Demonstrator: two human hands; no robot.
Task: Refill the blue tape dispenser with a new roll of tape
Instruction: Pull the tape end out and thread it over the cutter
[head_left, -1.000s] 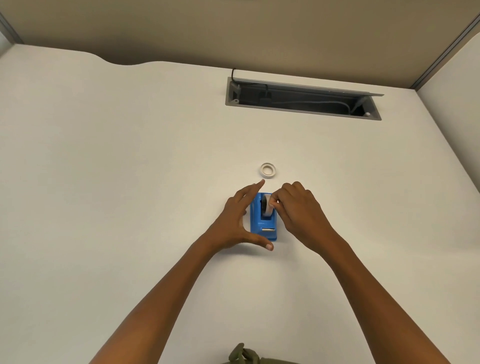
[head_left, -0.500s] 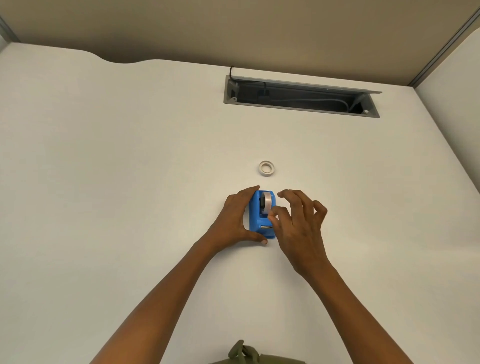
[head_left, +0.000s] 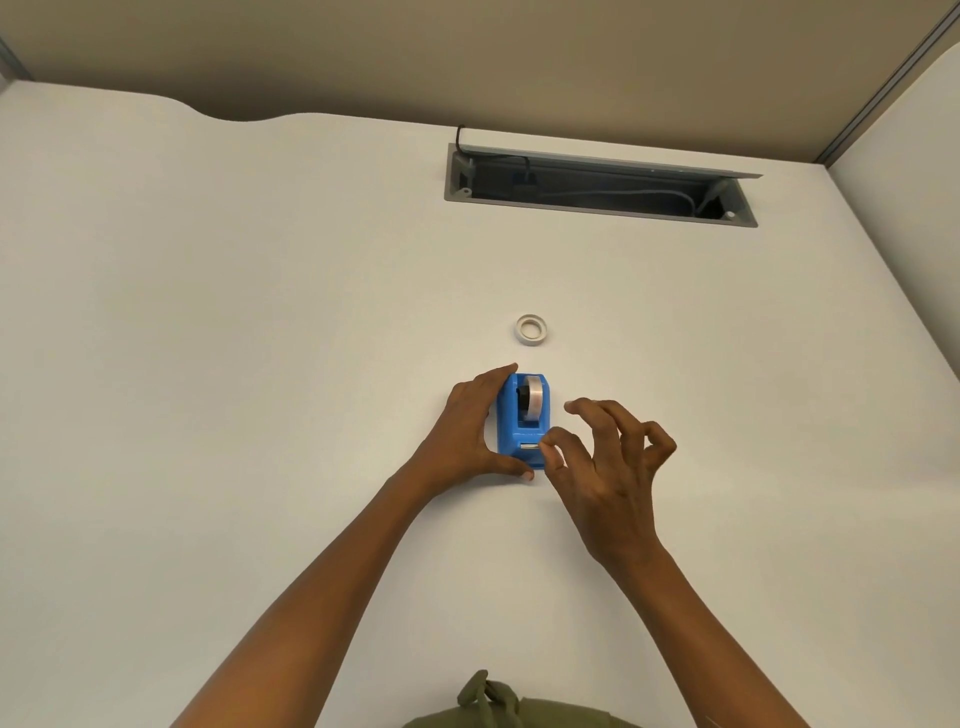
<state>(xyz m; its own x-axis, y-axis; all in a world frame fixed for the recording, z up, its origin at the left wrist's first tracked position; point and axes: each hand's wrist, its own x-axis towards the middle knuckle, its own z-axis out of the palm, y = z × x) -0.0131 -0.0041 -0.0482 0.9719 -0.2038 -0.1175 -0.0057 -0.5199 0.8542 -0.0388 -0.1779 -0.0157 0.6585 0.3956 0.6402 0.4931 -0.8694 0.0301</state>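
Observation:
The blue tape dispenser (head_left: 519, 434) stands on the white desk (head_left: 260, 364), its cutter end towards me. A roll of clear tape (head_left: 532, 400) sits upright in its cradle. My left hand (head_left: 467, 431) grips the dispenser from the left, fingers along its far end and thumb at the near corner. My right hand (head_left: 608, 467) hovers just right of the dispenser with fingers spread and curled. Its thumb tip is beside the cutter, and I see nothing held in it. A small white tape ring (head_left: 531, 329) lies flat on the desk beyond the dispenser.
A grey open cable trough (head_left: 597, 208) with wires is set into the desk at the back. A tan partition rises behind it, and a white panel stands at the right. Green cloth (head_left: 498, 706) shows at the bottom edge.
My right hand has left the roll in the dispenser, drawn back towards me and to the right, and spread its fingers. My left hand has closed more snugly round the dispenser.

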